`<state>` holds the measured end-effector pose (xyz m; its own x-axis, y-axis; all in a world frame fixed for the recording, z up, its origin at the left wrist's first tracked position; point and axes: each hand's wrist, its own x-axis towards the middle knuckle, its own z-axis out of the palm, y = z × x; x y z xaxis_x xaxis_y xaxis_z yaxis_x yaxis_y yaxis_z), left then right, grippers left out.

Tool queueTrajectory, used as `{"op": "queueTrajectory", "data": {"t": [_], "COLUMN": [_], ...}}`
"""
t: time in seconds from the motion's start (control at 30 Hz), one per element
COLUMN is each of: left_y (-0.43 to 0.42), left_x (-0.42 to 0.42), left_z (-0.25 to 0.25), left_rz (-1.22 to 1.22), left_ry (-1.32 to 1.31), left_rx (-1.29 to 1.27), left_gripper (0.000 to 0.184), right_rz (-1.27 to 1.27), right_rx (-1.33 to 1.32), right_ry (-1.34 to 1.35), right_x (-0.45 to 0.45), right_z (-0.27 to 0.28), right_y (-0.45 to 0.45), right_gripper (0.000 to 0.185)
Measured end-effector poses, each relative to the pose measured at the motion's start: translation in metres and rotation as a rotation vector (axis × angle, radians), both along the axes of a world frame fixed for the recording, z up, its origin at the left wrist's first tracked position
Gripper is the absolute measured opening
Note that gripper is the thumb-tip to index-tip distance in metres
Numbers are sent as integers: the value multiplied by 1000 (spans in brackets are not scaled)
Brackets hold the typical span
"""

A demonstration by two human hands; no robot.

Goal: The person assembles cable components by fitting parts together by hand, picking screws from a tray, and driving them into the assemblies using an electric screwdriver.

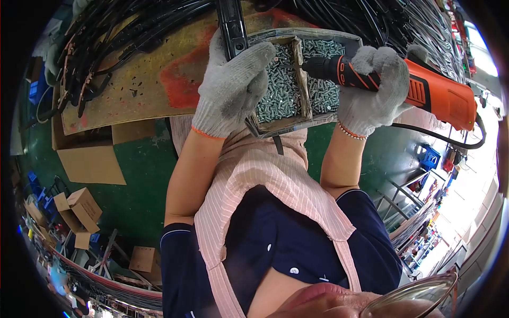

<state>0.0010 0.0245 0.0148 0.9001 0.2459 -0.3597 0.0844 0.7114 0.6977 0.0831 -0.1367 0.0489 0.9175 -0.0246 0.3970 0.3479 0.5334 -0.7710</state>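
Note:
My left hand (231, 87), in a grey knit glove, is closed around the lower end of a glossy black bar (231, 26) with a hole near its end. My gloved right hand (374, 87) grips a corded orange-and-black power screwdriver (440, 95), its dark nose pointing left over the screw box. Between and just beyond my hands sits the open screw box (265, 131), split by a worn cardboard divider (303, 79). Small silver screws (279, 87) fill both compartments. The screwdriver's tip is apart from the black bar. My left fingertips are partly hidden.
Bundles of black bars (143, 32) lie across the worn yellow-and-red work surface (143, 85). More dark rods (413, 26) are stacked at the far right. An open cardboard box (90, 164) stands below left. The screwdriver's cord (450, 142) loops at the right.

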Motion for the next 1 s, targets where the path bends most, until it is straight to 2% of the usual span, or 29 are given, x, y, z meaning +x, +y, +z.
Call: {"op": "queueTrajectory", "data": {"t": [0.03, 0.17, 0.23, 0.3, 0.33, 0.4, 0.57, 0.67, 0.73, 0.87, 0.9, 1.0], "left_y": [0, 1, -1, -6, -10, -22, -36, -31, -31, -32, -31, -28], "left_x": [0, -1, 0, 1, 1, 2, 7, 1, 3, 5, 3, 1], "left_z": [-3, -6, -5, -3, -1, 7, -10, -7, -2, 2, -1, -8], "left_rz": [-4, 14, 43, 96, 124, 212, 226, 163, 220, 292, 254, 198], "left_ry": [-4, -26, -49, -47, -46, 11, 59, 50, 56, 161, 119, 51], "left_rx": [-6, -31, -63, -49, -43, -66, -201, -179, -198, -199, -181, -160], "left_gripper": [60, 65, 66, 37, 24, 31, 75, 77, 79, 82, 82, 83], "right_rz": [0, 37, 39, 81, 105, 157, 157, 159, 166, 125, 148, 133], "right_rx": [-15, -22, 73, 213, 273, 391, 590, 639, 681, 538, 618, 542], "right_ry": [-9, -43, -19, 67, 96, 154, 384, 450, 478, 418, 463, 419], "right_x": [1, 5, 12, 14, 16, 22, 37, 35, 31, 25, 25, 22], "right_z": [0, 5, 4, 12, 16, 23, 16, 10, 6, -4, -3, -6], "right_y": [1, -6, -19, -23, -24, -31, -45, -40, -31, -15, -12, -5], "right_gripper": [50, 44, 32, 15, 13, 11, 9, 9, 10, 11, 13, 14]}}
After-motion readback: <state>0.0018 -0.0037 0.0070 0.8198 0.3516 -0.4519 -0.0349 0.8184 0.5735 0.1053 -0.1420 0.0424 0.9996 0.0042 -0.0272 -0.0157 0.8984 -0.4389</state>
